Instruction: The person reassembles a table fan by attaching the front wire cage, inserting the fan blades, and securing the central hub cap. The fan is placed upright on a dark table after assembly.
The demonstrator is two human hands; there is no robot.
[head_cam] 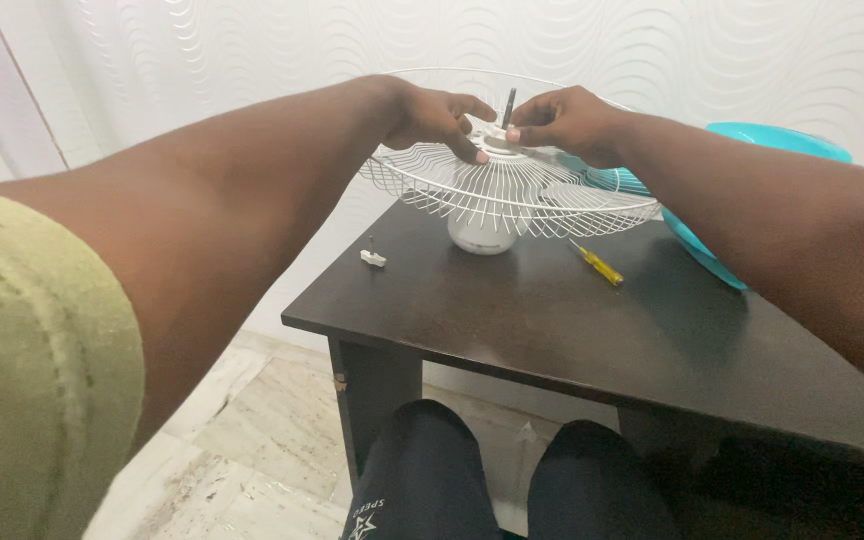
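White wire fan guard sits on the motor housing, on the dark table. Left hand and right hand both pinch its centre hub. Yellow screwdriver lies nearby.

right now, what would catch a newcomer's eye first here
Most striking is the white wire fan guard, sitting like a bowl on a white motor housing at the far side of the dark table. The left hand and right hand meet at its centre, around an upright dark shaft. A yellow screwdriver lies on the table beneath the guard's near edge.
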